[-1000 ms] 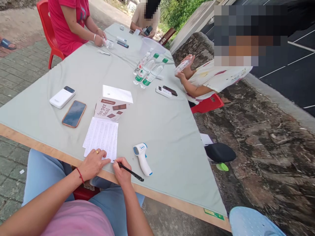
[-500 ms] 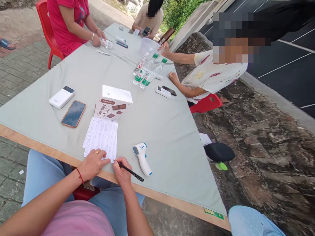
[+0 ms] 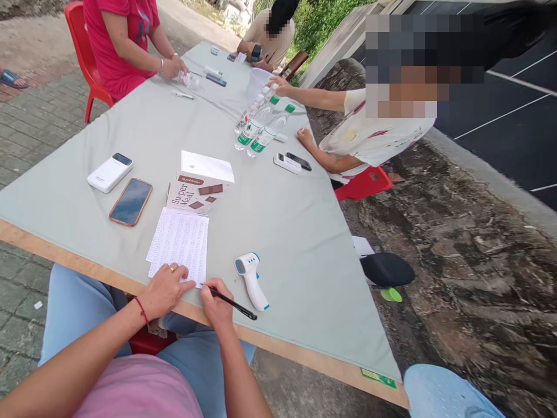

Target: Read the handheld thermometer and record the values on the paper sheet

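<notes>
At the table's near edge, my left hand (image 3: pixel 167 290) lies with its fingers apart, pressing the lower end of the paper sheets (image 3: pixel 180 241), which are filled with rows of small writing. My right hand (image 3: pixel 217 305) is closed around a black pen (image 3: pixel 237 306), its tip on the bottom right of the top sheet. Just right of that hand lies a white and blue infrared thermometer (image 3: pixel 252 281). A white and brown box (image 3: pixel 201 183) stands at the sheets' far end. Left of it lie a phone (image 3: pixel 131 201) and a white power bank (image 3: pixel 110 172).
Several water bottles (image 3: pixel 265 130) stand farther back on the cloth-covered table (image 3: pixel 278 226). A white device (image 3: pixel 287 163) and another phone (image 3: pixel 299 161) lie near the right edge. Three other people sit around the table. A light blue chair (image 3: pixel 448 392) is at the lower right.
The black pen's rear end has swung slightly to the right. The person on the right has moved an outstretched hand a little left, near the bottles. My left hand stays put.
</notes>
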A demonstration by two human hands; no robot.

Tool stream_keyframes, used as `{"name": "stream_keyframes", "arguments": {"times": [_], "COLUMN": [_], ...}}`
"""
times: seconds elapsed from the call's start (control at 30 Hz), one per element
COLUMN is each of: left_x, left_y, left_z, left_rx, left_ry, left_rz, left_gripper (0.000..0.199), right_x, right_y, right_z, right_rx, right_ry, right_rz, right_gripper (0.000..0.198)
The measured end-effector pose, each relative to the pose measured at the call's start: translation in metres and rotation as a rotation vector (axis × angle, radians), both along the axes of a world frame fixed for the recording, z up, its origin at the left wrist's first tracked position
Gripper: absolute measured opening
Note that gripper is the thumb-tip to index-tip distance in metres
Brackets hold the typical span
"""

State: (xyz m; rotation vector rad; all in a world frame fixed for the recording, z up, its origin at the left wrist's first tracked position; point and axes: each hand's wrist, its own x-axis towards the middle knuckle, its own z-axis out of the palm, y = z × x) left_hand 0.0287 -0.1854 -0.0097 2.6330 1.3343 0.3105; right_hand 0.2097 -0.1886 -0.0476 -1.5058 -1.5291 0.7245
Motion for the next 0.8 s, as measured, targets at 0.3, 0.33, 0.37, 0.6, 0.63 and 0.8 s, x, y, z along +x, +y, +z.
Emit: {"name": "stream_keyframes", "arguments": {"times": [0.3,0.33,0.37,0.6,0.63,0.8], "left_x": [0.0001,0.0001,0.0002,0.0004,0.0004,0.0002], "left_y": [0.0002,0.0002,0.0001,0.0001,0.0001,0.0001], "left_z": [0.0004,0.0006,0.0007,-0.0002,-0.0002,0.0011], "left_rx": [-0.011,-0.012,-0.012,-0.015,-0.015,-0.020], "left_ry": [-0.008,-0.006,-0.004,-0.017,-0.018,-0.005], "left_rz": [-0.001,-0.001,-0.001,0.004,0.005,0.000], "left_gripper": [0.024,0.024,0.024,0.025,0.025,0.026], "right_x": [-0.0008,-0.0009,-0.0009,0.0013,0.0016,0.0018], "right_y": [-0.0002,-0.0002,-0.0001,-0.0001,-0.0003,-0.0019], "right_z": [-0.0021,-0.0020,-0.0020,-0.0042,-0.0045,-0.0051], "right_rx": [0.001,0.003,0.005,0.007,0.004,-0.001], "right_ry": [-0.023,-0.024,-0.025,-0.033,-0.033,0.010], "right_rz": [-0.046,-0.042,-0.040,-0.008,-0.002,-0.066], "right_gripper": [0.013,0.013,0.013,0.011,0.011,0.015]}}
